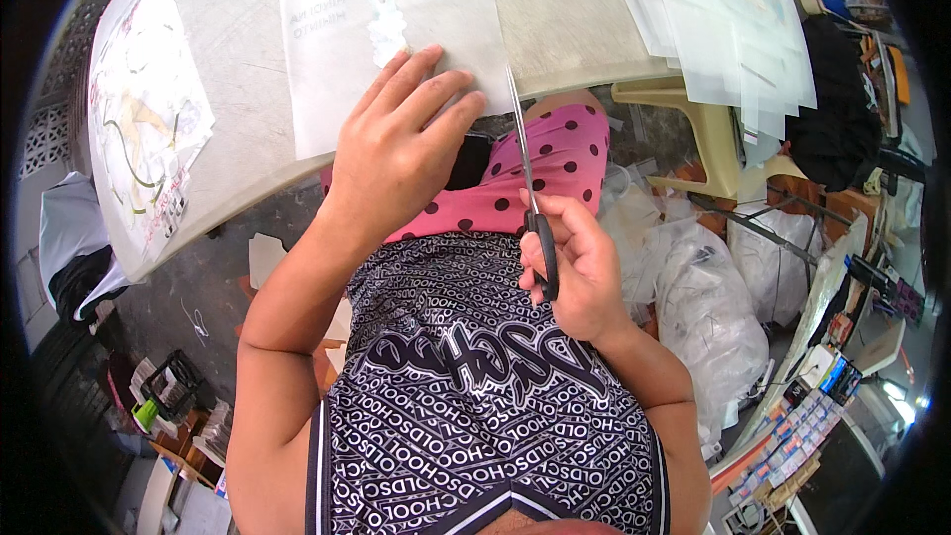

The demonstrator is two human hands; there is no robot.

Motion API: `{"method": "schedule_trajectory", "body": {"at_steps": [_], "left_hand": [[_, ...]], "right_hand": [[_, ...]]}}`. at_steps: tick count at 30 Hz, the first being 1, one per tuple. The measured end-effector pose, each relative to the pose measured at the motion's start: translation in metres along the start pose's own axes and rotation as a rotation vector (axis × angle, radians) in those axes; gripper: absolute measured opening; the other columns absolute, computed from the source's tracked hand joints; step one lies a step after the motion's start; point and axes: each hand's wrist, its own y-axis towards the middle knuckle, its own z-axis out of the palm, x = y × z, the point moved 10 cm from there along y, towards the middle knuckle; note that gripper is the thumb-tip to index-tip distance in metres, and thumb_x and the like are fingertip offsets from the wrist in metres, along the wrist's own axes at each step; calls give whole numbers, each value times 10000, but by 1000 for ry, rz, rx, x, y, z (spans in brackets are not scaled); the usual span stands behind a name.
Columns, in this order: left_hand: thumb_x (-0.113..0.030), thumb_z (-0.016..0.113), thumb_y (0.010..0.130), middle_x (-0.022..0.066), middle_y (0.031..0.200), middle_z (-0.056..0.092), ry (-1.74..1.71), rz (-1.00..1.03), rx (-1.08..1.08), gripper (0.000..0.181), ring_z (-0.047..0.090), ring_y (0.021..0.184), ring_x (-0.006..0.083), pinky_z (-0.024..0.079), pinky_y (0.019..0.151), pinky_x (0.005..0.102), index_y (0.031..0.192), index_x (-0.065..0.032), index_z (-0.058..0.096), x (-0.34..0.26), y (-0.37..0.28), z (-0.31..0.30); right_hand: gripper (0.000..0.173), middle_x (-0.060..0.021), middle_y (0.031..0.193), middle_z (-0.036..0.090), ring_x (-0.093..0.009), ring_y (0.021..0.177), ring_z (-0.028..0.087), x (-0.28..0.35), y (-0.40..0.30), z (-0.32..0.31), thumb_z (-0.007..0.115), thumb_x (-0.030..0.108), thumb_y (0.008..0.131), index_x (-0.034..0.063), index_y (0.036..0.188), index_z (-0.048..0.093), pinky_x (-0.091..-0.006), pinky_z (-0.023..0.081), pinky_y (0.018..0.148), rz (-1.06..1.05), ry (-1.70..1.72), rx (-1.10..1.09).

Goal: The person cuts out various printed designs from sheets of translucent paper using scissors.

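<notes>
My left hand (pixel 412 122) lies palm down with spread fingers on a translucent printed sheet (pixel 323 82), pressing it to the pale table (pixel 230 44). The sheet bears faint reversed writing and a pale blue-and-white picture, and its near edge hangs slightly over the table's edge. In my right hand (pixel 583 267) is a pair of scissors (pixel 524 141) with black handles. Their blades point away from me, with the tips at the sheet's right edge. The blades look closed or nearly so. My left fingertips are a short way left of the blades.
Translucent printed sheets (pixel 732 52) overlap at the table's right, some overhanging its edge. Another printed sheet (pixel 145 126) lies at the left. Below on the right are a beige plastic stool (pixel 709 141) and a filled clear plastic bag (pixel 706 305). A black crate (pixel 172 377) stands lower left.
</notes>
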Motion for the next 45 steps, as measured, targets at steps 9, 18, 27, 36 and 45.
{"method": "schedule_trajectory", "body": {"at_steps": [9,18,27,36,45], "left_hand": [[-41,713,742,71,1039,740,-50,56,-65,254,700,1084,289,543,1002,480,993,-60,752,-12,4,-2],[-51,710,749,104,1010,745,-136,36,-91,236,724,1035,300,576,961,463,981,-29,748,-15,-2,-17],[-26,709,736,124,1013,742,-184,22,-118,253,725,1037,306,585,947,459,987,-11,743,-13,-8,-17],[-7,705,742,127,1009,741,-234,-15,-102,249,725,1039,306,590,945,460,988,-1,739,-14,-10,-23],[18,715,736,136,1003,741,-274,-15,-102,258,732,1017,311,594,942,462,993,8,736,-16,-11,-25]], "right_hand": [[347,-37,845,646,-53,636,570,4,3,6,611,85,1004,-30,1321,528,-208,474,573,19,-15,-43],[381,-13,773,617,-45,603,553,19,26,15,642,160,1005,-72,1287,533,-207,441,536,-66,-32,-44],[398,-26,823,625,-53,618,558,13,19,13,630,166,1017,-66,1319,515,-204,458,543,-24,-21,-62],[372,-6,802,595,-51,593,554,19,33,11,624,191,1022,-20,1310,519,-199,405,471,-70,-23,-29],[385,-7,837,620,-43,601,542,18,34,12,620,194,1030,-28,1328,521,-196,416,497,-60,-31,-67]]}}
